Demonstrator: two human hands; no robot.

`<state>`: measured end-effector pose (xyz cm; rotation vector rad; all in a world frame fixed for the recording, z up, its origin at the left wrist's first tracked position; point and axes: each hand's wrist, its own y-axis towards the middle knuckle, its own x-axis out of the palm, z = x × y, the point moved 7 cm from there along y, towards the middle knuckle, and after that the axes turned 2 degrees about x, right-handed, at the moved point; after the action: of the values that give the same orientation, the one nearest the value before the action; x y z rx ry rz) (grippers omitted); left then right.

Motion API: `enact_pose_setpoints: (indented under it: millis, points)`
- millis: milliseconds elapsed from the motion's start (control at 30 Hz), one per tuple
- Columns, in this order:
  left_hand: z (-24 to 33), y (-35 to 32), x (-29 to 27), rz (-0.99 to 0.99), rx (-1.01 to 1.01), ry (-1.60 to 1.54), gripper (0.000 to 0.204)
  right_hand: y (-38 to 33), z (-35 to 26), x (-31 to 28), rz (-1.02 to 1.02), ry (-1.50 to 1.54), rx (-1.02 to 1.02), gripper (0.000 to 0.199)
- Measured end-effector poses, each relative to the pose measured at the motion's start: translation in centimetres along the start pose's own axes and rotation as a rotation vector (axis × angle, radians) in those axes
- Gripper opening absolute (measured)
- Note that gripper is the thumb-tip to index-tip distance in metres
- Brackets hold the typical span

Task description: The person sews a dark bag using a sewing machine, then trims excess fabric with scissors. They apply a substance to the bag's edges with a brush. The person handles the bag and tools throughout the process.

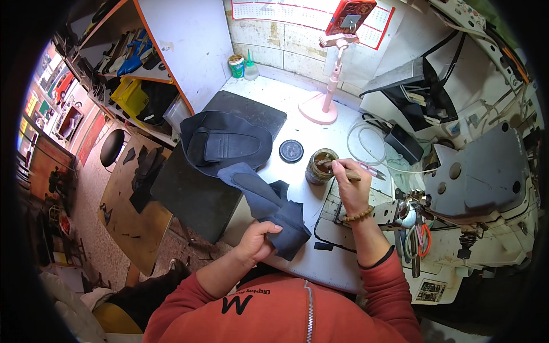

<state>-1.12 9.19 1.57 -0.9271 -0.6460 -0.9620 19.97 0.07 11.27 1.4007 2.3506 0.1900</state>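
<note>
My left hand (257,242) is closed on the near edge of a dark blue-grey leather piece (289,226), its thumb pressed on top. The piece stretches away from me toward a larger black leather piece (226,143) with a stitched, raised panel. My right hand (353,188) grips a wooden-handled brush (350,175) over an open glass jar (321,167) with brownish contents. The brush's head is down in the jar's mouth, so its bristles are hidden. Left of the jar lies a round black lid (291,151).
Under the black leather is a dark board (197,194). A pink phone stand (327,108) rises behind the jar. To the right are a grey sewing machine (480,171), a black power adapter (404,143) and scissors (423,240). A wooden table (134,228) stands at left.
</note>
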Motion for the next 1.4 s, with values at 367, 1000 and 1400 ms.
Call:
enact_pose_setpoints:
  millis: [367,1000,1400]
  points:
    - [1.8,-0.7,1.3,0.054,0.14,0.153,0.041,-1.5,2.1,-1.2,0.204,0.584,0.317,0.038]
    - [4.9,-2.8,4.1,0.131,0.287,0.479,0.063,-8.8,-4.2,-1.4,-0.133,0.709,0.214,0.024]
    - [5.0,-3.7,4.8,0.111,0.336,0.511,0.061,-9.8,-4.5,-2.3,-0.107,0.444,0.164,0.016]
